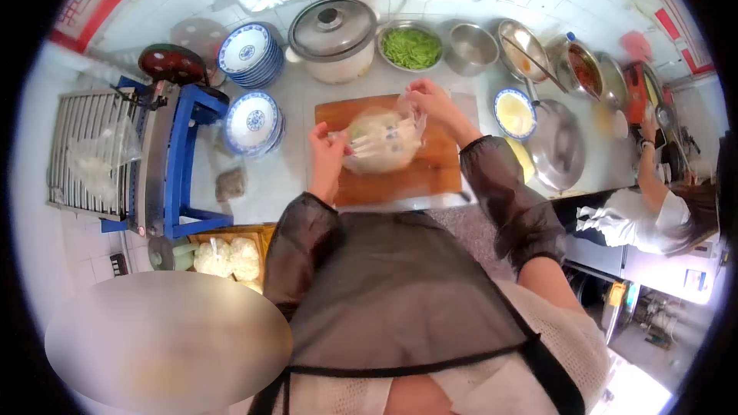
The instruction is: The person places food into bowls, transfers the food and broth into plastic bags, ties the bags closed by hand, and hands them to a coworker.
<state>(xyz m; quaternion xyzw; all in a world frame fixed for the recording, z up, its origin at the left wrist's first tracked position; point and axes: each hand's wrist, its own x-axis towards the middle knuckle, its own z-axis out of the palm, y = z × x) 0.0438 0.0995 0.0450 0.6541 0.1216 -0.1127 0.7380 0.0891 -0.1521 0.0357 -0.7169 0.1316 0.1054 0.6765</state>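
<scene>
A clear plastic bag (pixel 384 141) with pale contents hangs over the wooden cutting board (pixel 350 188); it is blurred, so I cannot make out exactly what is inside. My left hand (pixel 326 160) pinches the bag's left edge between closed fingers. On the far right side, my right hand (pixel 432 101) grips the bag's gathered upper corner. Beyond the board stand a lidded pot (pixel 332 31) and a bowl of green vegetables (pixel 411 47).
Stacked blue-rimmed plates (pixel 250 54) and bowls (pixel 252 121) stand left, beside a blue-framed machine (pixel 181 157). To the right are a steel bowl (pixel 473 48), a yellow-filled bowl (pixel 515 114), a frying pan (pixel 559 146) and a chili-filled pot (pixel 582 69). Another person (pixel 653 207) works far right.
</scene>
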